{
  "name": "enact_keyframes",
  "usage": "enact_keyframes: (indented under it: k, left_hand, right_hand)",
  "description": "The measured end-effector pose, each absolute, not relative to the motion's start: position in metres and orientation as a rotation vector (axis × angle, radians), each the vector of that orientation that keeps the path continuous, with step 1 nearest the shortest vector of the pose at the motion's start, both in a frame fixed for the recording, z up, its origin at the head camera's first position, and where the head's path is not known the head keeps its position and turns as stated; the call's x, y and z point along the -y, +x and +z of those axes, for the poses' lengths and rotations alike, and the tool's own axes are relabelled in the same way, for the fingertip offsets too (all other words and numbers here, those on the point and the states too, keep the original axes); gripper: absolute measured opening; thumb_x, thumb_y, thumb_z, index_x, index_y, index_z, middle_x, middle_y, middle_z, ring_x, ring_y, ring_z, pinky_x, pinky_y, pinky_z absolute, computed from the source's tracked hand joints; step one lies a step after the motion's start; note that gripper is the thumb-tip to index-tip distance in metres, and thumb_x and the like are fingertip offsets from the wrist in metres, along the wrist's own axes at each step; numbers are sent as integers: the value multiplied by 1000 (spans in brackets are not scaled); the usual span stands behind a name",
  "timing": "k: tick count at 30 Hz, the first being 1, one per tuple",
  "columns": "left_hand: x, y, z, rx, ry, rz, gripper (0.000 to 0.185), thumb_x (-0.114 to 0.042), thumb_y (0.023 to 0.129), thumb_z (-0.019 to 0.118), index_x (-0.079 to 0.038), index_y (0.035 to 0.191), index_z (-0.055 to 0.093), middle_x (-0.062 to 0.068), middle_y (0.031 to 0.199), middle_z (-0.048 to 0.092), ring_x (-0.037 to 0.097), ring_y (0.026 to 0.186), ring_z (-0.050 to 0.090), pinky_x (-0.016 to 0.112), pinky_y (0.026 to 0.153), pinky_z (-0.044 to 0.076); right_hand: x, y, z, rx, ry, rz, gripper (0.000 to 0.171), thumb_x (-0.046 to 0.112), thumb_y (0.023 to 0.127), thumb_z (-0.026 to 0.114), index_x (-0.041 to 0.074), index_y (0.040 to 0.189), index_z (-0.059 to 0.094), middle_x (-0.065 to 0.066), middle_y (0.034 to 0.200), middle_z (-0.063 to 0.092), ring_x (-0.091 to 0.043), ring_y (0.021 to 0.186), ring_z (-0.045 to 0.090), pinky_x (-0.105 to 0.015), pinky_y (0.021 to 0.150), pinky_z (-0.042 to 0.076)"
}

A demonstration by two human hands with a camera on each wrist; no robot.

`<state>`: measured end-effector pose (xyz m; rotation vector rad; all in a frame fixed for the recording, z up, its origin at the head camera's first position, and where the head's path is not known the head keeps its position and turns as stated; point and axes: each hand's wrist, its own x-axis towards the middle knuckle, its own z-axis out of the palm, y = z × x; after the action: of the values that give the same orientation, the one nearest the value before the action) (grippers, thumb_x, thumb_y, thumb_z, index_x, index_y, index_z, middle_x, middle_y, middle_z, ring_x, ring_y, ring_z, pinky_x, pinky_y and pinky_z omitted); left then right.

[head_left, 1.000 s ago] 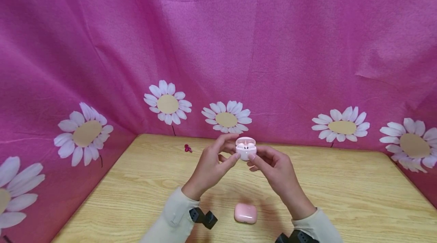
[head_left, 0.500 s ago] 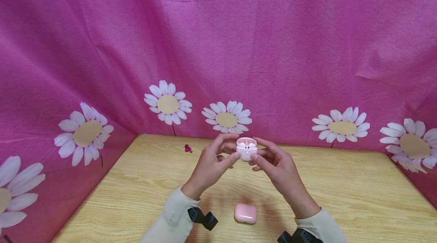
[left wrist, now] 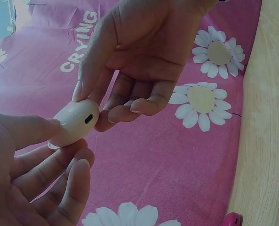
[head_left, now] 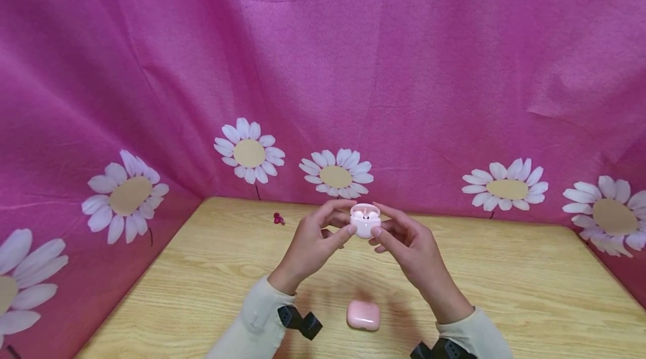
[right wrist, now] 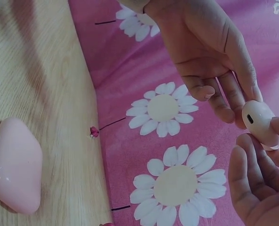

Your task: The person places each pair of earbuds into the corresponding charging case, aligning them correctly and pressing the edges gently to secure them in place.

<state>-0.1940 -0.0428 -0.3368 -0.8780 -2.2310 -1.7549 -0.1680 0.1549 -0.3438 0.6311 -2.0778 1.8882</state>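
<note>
A small pale pink earbud case [head_left: 365, 229] is held up above the table, lid raised, with two earbuds [head_left: 359, 215] seated inside. Its left side is pinched between the thumb and fingers of my left hand [head_left: 310, 244]. My right hand [head_left: 418, 252] grips the opposite side, index finger up by the lid. Both wrist views show the case's underside with a dark charging port. On the table, below and nearer to me, lies a second pink earbud case [head_left: 363, 316], closed and apart from both hands.
A tiny magenta earbud-like piece [head_left: 278, 219] lies near the table's back left edge. In the right wrist view another magenta bit [right wrist: 106, 224] shows at the bottom border. A magenta cloth [head_left: 429, 67] with daisies hangs behind the wooden table [head_left: 504, 286].
The right index finger has risen to the lid of the held case. The case has shifted very slightly to the right. The case on the table stays put.
</note>
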Motion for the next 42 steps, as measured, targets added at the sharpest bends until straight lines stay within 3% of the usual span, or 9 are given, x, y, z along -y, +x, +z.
enact_keyframes:
  k: [7,24,29,37,42]
  left_hand:
    - [44,-194,-337,2226,-875,-1755,36,-13,90,68,-19,125,60,-1,94,72,12,86,65,30,58,54]
    - [44,-194,-338,2227,-850,-1755,34,-13,90,69,-21,122,61,-1,91,71,12,80,65,30,57,54]
    - [43,-194,-337,2227,-849,-1756,33,-14,90,69,-22,121,62,0,91,71,14,77,65,29,57,53]
    - [42,-193,-336,2242,-836,-1774,32,-10,90,68,-14,122,61,6,94,71,26,78,65,24,57,51]
    - [40,-194,-336,2252,-827,-1774,32,-6,90,67,-7,121,61,12,93,71,22,74,63,24,57,51]
  right_hand:
    - [-154,-170,-345,2070,637,1881,40,1,91,63,0,131,56,-9,89,70,-22,75,69,-34,64,58]
    - [-154,-170,-346,2084,637,1820,38,1,90,64,2,128,58,-12,87,70,-16,73,68,-34,63,57]
    - [-154,-170,-347,2076,645,1824,38,1,91,64,2,128,57,-15,87,69,-22,74,69,-34,63,57]
    - [-153,-169,-347,2064,644,1834,35,1,91,64,1,126,58,-15,86,69,-22,73,68,-31,63,57]
    - [-153,-169,-346,2050,648,1844,33,1,91,64,0,124,58,-17,85,68,-22,73,68,-31,63,57]
